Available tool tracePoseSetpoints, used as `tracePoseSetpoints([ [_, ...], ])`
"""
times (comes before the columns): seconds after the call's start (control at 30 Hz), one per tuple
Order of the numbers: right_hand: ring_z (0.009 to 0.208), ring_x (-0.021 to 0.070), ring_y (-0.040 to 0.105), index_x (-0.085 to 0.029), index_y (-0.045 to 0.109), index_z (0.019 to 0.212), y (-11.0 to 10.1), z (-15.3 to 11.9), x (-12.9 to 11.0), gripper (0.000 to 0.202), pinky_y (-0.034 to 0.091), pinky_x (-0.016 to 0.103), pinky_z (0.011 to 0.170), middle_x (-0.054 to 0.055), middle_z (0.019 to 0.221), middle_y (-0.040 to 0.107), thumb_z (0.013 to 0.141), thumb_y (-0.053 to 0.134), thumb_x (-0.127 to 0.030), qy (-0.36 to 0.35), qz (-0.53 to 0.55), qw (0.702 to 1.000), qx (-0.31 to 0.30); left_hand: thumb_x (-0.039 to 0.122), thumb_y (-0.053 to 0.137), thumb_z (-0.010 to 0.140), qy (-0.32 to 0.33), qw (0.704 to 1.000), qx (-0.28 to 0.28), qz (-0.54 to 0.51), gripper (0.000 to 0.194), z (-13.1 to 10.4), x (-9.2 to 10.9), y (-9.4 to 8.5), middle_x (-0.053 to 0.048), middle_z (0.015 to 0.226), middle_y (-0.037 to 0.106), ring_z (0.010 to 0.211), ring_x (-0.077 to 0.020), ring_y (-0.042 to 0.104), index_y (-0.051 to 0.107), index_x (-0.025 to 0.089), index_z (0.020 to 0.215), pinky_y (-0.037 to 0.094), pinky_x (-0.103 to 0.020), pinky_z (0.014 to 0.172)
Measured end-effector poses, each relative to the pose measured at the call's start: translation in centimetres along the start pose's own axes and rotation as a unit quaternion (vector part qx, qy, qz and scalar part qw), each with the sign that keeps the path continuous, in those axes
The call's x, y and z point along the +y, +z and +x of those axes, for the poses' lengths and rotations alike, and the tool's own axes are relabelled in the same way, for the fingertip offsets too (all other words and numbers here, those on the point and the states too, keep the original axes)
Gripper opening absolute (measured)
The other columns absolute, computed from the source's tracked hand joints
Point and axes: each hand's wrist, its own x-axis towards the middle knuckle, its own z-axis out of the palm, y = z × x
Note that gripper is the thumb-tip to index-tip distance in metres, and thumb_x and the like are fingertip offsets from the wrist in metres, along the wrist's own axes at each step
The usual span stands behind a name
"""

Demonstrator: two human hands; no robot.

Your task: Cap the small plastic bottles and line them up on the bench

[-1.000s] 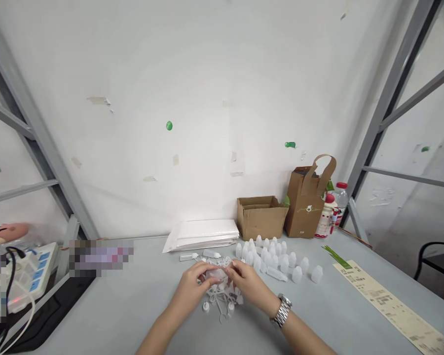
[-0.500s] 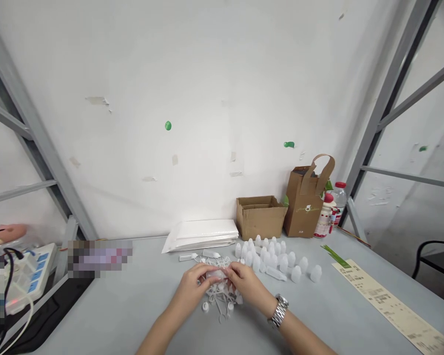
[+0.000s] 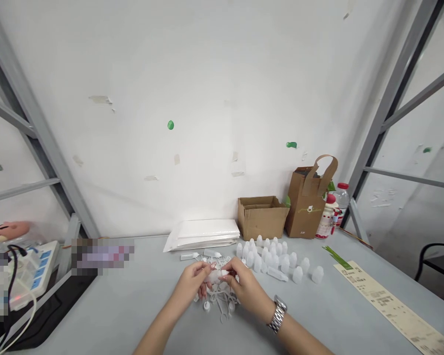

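Between my two hands is a small translucent plastic dropper bottle (image 3: 212,277), lying sideways above the pile. My left hand (image 3: 194,281) is closed around its body. The fingers of my right hand (image 3: 244,281) pinch its white tip end; whether a cap sits there is too small to tell. Under both hands spreads a heap of white caps with looped straps (image 3: 222,298), partly hidden by my fingers. Several similar translucent bottles (image 3: 266,256) stand in a group to the right, with one lying on its side (image 3: 277,273).
Behind the heap lie white padded envelopes (image 3: 203,234). A cardboard box (image 3: 262,219), a brown paper bag (image 3: 305,212) and red-capped bottles stand at the back right. A long printed paper strip (image 3: 385,298) lies right. A power strip (image 3: 37,271) with cables is at left.
My fingers have shifted around the bottle, which now shows more plainly between them. My right hand has turned slightly, its fingers at the tip end. The whole view has moved a little.
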Motion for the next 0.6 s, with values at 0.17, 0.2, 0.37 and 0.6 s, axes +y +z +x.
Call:
tracePoseSetpoints([
  [0.17, 0.072, 0.0148, 0.051, -0.019, 0.049, 0.084, -0.4, 0.0, -0.4, 0.003, 0.041, 0.026, 0.066, 0.002, 0.080, 0.055, 0.083, 0.046, -0.018, -0.012, -0.021, 1.000, 0.006, 0.060, 0.053, 0.064, -0.029, 0.996, 0.004, -0.089, 0.046, -0.5, 0.6, -0.6, 0.010, 0.035, 0.042, 0.027, -0.0046, 0.033, 0.055, 0.016, 0.074, 0.023, -0.017, 0.032],
  [0.2, 0.072, 0.0150, 0.051, -0.019, 0.049, 0.084, -0.4, 0.0, -0.3, 0.003, 0.041, 0.026, 0.066, 0.002, 0.080, 0.055, 0.084, 0.046, -0.019, -0.014, -0.036, 0.999, 0.007, 0.060, 0.054, 0.064, -0.031, 0.994, 0.020, -0.107, 0.046, -0.6, 0.7, -0.7, 0.010, 0.035, 0.042, 0.028, -0.0043, 0.031, 0.055, 0.015, 0.075, 0.023, -0.017, 0.033],
  [0.37, 0.075, 0.0172, 0.051, -0.018, 0.056, 0.086, 0.1, -0.1, 0.5, 0.008, 0.041, 0.029, 0.069, 0.005, 0.086, 0.055, 0.083, 0.049, -0.017, -0.033, -0.152, 0.988, -0.022, 0.056, 0.064, 0.056, -0.026, 0.980, 0.100, -0.170, 0.049, -0.1, 0.3, -1.3, 0.005, 0.052, 0.053, 0.041, -0.0069, 0.046, 0.056, 0.015, 0.080, 0.034, -0.018, 0.040],
  [0.6, 0.077, 0.0175, 0.052, -0.022, 0.058, 0.108, -0.2, 0.1, 0.2, 0.029, 0.042, 0.031, 0.075, 0.004, 0.086, 0.055, 0.082, 0.053, -0.035, 0.000, -0.107, 0.994, 0.002, 0.052, 0.070, 0.052, 0.003, 0.988, 0.052, -0.143, 0.047, -0.1, 0.2, -0.7, -0.001, 0.072, 0.060, 0.060, -0.0127, 0.056, 0.062, 0.014, 0.079, 0.046, -0.025, 0.052],
])
